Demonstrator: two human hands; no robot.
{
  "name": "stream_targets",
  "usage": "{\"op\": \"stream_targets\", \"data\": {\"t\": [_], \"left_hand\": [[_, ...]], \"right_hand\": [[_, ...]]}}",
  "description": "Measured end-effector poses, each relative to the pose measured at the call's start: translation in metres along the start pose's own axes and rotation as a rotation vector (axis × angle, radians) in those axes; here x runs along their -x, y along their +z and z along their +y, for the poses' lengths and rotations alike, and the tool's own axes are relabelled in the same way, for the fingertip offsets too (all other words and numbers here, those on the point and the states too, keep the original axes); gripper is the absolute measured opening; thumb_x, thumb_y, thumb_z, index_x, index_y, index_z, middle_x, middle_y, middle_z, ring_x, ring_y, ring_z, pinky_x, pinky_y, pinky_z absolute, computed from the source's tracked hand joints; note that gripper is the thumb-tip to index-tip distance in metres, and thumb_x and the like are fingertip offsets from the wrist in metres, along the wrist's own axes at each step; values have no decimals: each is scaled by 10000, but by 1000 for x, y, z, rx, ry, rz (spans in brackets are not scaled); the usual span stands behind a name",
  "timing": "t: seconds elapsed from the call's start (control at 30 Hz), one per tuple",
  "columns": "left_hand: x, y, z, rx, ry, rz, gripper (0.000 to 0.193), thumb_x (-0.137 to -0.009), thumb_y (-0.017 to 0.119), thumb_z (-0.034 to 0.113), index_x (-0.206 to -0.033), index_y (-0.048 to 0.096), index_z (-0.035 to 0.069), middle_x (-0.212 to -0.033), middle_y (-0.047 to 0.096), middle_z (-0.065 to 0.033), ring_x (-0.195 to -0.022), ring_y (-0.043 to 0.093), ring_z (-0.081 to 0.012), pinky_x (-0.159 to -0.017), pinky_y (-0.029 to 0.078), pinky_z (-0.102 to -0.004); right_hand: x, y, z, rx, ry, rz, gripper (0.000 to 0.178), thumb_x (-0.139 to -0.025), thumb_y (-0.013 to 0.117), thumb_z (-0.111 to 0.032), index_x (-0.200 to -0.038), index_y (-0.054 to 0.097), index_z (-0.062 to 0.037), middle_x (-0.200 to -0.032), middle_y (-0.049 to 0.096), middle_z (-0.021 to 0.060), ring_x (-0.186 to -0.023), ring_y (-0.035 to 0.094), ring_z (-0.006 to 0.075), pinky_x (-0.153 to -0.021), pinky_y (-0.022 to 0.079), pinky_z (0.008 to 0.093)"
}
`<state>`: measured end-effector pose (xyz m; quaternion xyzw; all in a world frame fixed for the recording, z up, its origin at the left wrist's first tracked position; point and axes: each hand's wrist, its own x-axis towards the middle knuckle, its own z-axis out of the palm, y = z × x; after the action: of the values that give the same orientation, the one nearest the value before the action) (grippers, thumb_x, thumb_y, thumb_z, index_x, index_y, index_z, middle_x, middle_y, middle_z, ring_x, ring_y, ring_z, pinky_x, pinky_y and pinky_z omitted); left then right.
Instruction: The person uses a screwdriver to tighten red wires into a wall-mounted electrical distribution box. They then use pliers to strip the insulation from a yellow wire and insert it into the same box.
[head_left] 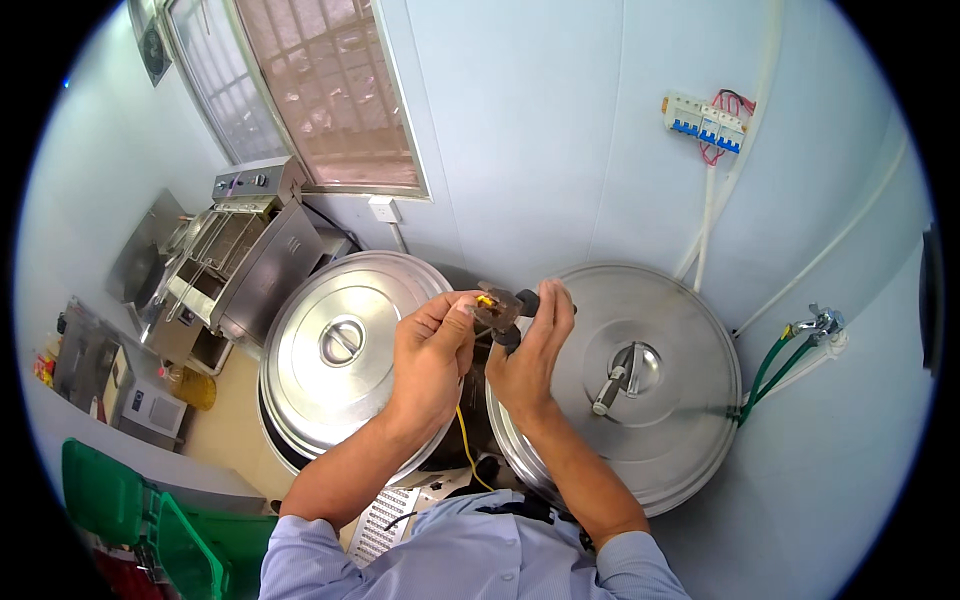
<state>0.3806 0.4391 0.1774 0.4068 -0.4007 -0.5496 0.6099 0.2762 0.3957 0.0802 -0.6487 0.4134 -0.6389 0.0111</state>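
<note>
My right hand (532, 352) grips a pair of dark-handled pliers (500, 312) in front of my chest. Between their worn jaws sits a small yellow end, which looks like part of a yellow wire (466, 442) that hangs lower between my forearms. The link between the two is hidden by my hand. Thumb and forefinger of my left hand (432, 350) pinch this yellow end right at the jaws. Below my hands stand two big round steel pots with lids: the left lid (315, 390) and the right lid (680, 420). A slim grey-and-black hand tool (611, 388) lies by the right lid's handle.
Breakers (708, 125) with red wires hang on the wall, above white conduits. At right, green hoses (775, 375) run from a tap (822, 322). A steel fryer (265, 270) stands left, near a socket (384, 208). Green bins (190, 540) are at lower left, an oil bottle (192, 388) on the floor.
</note>
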Motion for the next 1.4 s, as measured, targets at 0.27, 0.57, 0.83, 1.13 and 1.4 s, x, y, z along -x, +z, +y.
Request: {"op": "stream_targets", "data": {"t": [0.27,0.57,0.83,1.13,1.4], "left_hand": [[-4,-3,-5,48,48,56,216,-1016,555,162,-1102,660,-6,-621,365,73,-501,261,-40,-449,185,-227],[-5,-8,-12,37,90,47,258,-1015,551,178,-1159,657,-8,-641,339,71,-521,261,-42,-457,196,-220],[-5,-4,-13,135,103,-14,263,-1019,533,179,-1195,637,14,-669,366,53,-541,265,-53,-464,209,-212],[-6,-5,-17,297,48,12,243,-1022,554,163,-1160,643,-17,-679,427,36,-553,292,-62,-467,222,-224],[-6,-6,-10,245,103,4,205,-1020,556,179,-1115,651,24,-702,408,66,-542,251,-42,-445,195,-210]], "right_hand": [[-2,7,-4,28,36,-37,923,-650,627,187,-1472,224,65,-1405,292,277,-1332,303,517,-1089,315,590],[-8,6,-1,118,-16,-79,893,-646,605,185,-1454,235,90,-1392,302,289,-1317,320,522,-1077,337,583],[-6,11,0,81,-19,-59,831,-682,587,172,-1441,255,100,-1378,319,298,-1288,347,508,-1068,345,568],[-2,11,-1,38,14,-84,818,-694,589,162,-1446,273,90,-1372,328,293,-1273,359,494,-1069,338,559],[-4,1,-3,47,34,-78,828,-708,603,163,-1454,255,79,-1394,324,283,-1301,336,470,-1091,307,542]]}}
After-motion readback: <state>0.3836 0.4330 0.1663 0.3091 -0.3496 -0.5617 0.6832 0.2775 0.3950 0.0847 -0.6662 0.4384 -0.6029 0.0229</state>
